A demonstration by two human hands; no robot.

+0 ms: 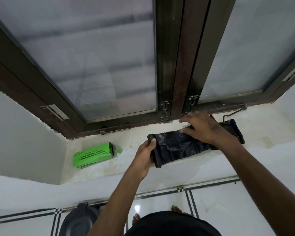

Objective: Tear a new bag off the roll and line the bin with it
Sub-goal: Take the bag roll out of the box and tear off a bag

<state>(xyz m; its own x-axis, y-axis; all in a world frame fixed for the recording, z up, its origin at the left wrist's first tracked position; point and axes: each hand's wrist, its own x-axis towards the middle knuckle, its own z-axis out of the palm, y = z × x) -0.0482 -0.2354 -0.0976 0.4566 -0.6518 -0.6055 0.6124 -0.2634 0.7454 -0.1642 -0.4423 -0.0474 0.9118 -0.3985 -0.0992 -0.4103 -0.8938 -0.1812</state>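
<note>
1. A black bag roll [175, 147] lies partly unrolled across the white window sill [271, 126], stretching from the sill's front edge back toward the window frame at the right.
2. The left hand [144, 156] grips the near end of the black plastic at the sill's front edge, thumb on top and fingers curled under it.
3. The right hand [203, 127] lies palm down on the far stretch of the plastic, fingers spread and mostly flat; it presses rather than pinches, and it is motion-blurred.
4. A green carton [94, 155] with one end flap open rests on the left part of the sill, well apart from the roll.
5. A dark bin [78, 220] stands on the tiled floor [220, 206] below the sill, at the lower left, only partly in view.
6. Bare toes show on the floor beneath the arms.
</note>
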